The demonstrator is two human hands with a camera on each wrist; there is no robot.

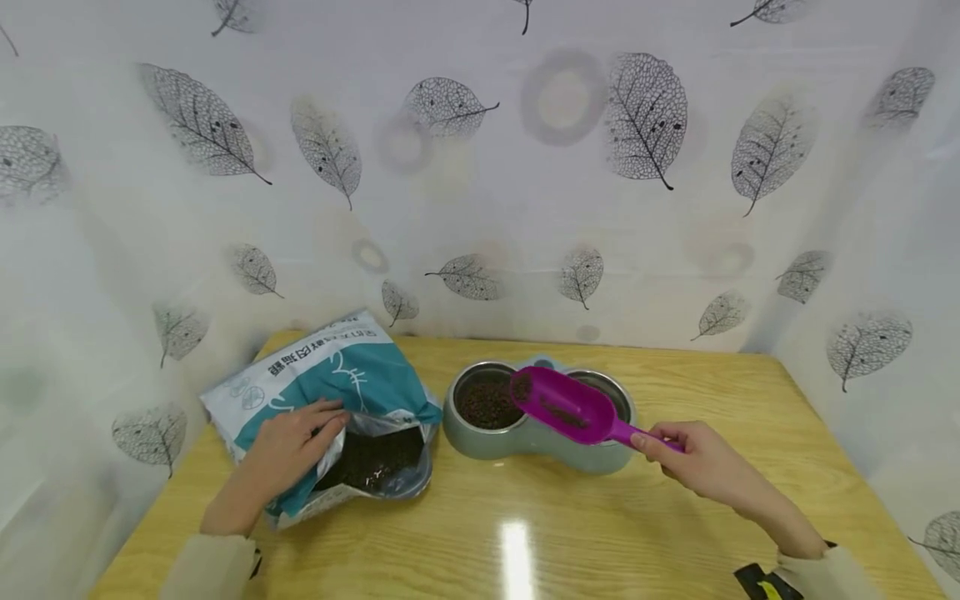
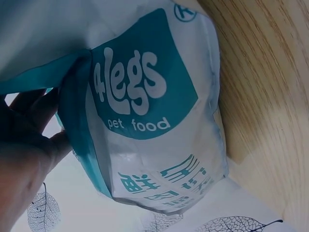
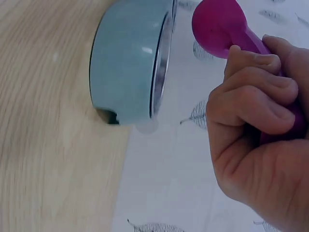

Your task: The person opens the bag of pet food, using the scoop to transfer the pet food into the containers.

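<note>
My right hand [image 1: 701, 467] grips the handle of a magenta scoop [image 1: 577, 398], fingers curled round it in the right wrist view. Some brown kibble lies in the scoop, which is above the grey-green double pet bowl [image 1: 487, 444]. Brown kibble [image 1: 486, 406] covers the bottom of the left steel bowl; the scoop hides much of the right one. At the left, my left hand [image 1: 288, 446] holds the folded mouth edge of a teal and white pet food bag [image 2: 140, 92]. The bag lies on its side, its mouth open and dark kibble [image 1: 375, 458] inside.
The wooden table [image 1: 600, 533] carries the bag and the bowl. A white leaf-printed curtain [image 1: 480, 192] hangs behind the table and along both sides.
</note>
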